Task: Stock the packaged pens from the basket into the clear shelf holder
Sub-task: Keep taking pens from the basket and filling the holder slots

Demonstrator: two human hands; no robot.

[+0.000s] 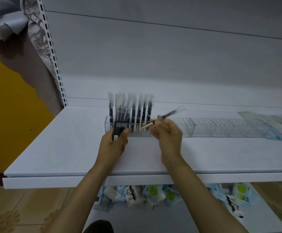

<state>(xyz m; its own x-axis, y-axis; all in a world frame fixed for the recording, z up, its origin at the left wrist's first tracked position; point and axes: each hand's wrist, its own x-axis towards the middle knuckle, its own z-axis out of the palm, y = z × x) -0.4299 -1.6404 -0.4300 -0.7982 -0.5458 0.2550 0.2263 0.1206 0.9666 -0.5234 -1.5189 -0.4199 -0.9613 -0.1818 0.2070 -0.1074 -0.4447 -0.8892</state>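
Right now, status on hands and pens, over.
Left hand grips pen bundle. Right hand pinches single pen, tilted. Holder filled at left end, rest free. Nothing blocking.

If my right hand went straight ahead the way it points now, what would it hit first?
Most likely the clear holder, just beyond the right hand, close to the last standing pens. Depth is hard to judge from this view.
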